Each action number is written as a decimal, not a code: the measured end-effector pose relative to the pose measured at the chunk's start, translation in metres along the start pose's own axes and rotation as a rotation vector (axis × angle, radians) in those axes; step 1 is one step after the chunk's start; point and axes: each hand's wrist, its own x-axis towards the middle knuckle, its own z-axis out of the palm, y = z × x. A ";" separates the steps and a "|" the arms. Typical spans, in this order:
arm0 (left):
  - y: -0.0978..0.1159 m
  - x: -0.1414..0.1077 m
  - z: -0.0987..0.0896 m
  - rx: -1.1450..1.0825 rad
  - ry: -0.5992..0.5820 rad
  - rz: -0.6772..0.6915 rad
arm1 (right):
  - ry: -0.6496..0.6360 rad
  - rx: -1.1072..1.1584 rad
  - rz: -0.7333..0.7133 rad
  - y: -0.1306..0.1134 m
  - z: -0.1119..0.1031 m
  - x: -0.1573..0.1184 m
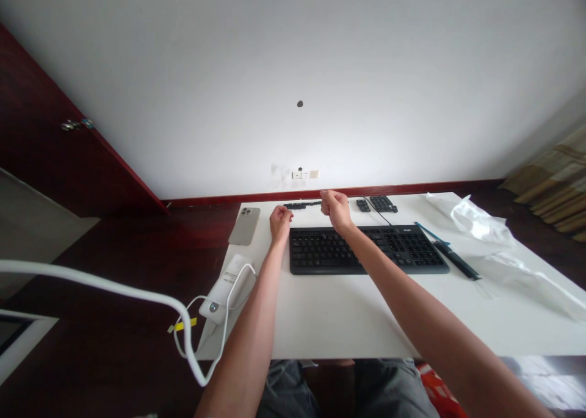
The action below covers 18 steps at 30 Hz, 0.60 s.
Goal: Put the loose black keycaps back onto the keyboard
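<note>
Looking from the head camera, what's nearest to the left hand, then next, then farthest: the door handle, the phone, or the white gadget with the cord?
1. Phone: just left of the left hand.
2. White gadget: left too, but closer to the person.
3. Door handle: way off left, beyond the table.

White table (pixel 329 320), black keyboard (pixel 315 256), loose keycaps (pixel 383 204), phone (pixel 244 227)
</note>
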 end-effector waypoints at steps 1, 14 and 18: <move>-0.001 0.000 0.000 -0.014 0.003 -0.005 | -0.001 0.017 -0.020 -0.008 -0.001 0.003; -0.004 0.001 0.001 0.015 -0.009 0.000 | -0.634 -0.923 -0.054 -0.045 -0.022 -0.007; -0.002 -0.002 0.003 0.054 -0.039 0.005 | -0.857 -1.112 0.119 -0.042 -0.041 -0.001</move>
